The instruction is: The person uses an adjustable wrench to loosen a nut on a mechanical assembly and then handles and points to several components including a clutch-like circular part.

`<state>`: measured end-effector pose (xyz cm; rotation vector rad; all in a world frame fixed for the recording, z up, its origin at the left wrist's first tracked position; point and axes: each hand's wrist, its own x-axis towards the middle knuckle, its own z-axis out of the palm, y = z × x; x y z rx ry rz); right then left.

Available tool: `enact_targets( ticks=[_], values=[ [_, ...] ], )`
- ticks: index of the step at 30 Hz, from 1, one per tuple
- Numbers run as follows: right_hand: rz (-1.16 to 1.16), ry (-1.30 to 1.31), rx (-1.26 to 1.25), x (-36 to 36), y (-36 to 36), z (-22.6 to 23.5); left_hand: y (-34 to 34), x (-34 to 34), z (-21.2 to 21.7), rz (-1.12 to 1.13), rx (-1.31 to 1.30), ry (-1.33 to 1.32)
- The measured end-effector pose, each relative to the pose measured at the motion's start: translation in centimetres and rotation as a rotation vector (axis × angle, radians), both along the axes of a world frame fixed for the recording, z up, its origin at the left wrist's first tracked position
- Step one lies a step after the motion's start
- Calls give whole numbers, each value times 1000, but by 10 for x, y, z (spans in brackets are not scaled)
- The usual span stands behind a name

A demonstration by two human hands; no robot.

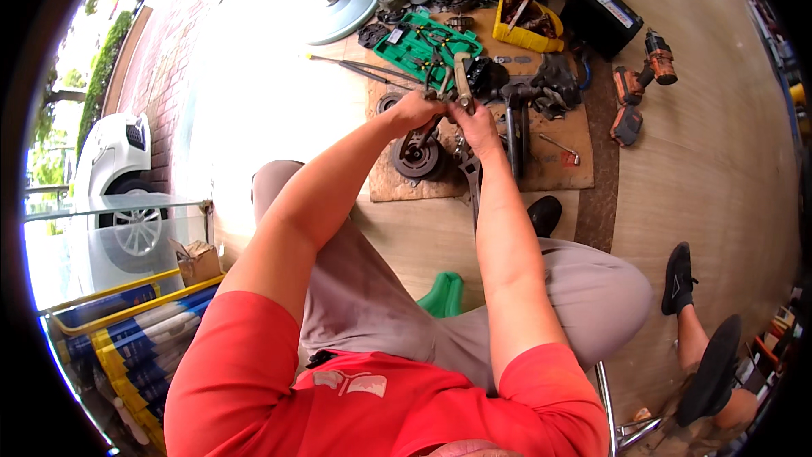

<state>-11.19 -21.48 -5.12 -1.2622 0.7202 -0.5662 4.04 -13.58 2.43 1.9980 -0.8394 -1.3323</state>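
Both my hands are closed at a metal tool with curved, jaw-like arms [462, 83], above the cardboard mat. My left hand [416, 110] grips its left side, and my right hand [477, 129] wraps its right side. The fingers partly hide the tool, so its exact kind does not show. Below my left hand lies a dark round pulley-like part [416, 157]. A large wrench [471, 176] lies just under my right wrist. Farther right is a black, tube-shaped part [515, 131]. Beyond my hands, a green tool case [427, 44] lies open, with small tools in it.
A yellow bin [526, 24] of parts and a black box-shaped battery [602, 17] stand at the back. An orange cordless drill [643, 76] lies on the floor to the right. Cardboard [554, 171] underlies the parts. Another person's feet [678, 279] are at the right.
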Motion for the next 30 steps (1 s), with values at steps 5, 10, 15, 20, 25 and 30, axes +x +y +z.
enact_targets(
  ticks=[5, 10, 15, 20, 25, 30],
  values=[
    [99, -138, 391, -25, -6, -16, -20, 1, -1, 330, 90, 253],
    [143, -47, 342, -23, 7, -22, -32, 5, 5, 494, 138, 425],
    [78, -72, 263, -11, 15, -36, -28, 9, 0, 399, 105, 508],
    [132, -203, 412, 4, 23, -55, -21, 16, -4, 327, 102, 528],
    [245, -318, 434, 2, 15, -51, -11, 15, -16, 394, 72, 600],
    [237, -167, 364, -15, -4, -39, -10, 1, -25, 394, 80, 694]
  ],
)
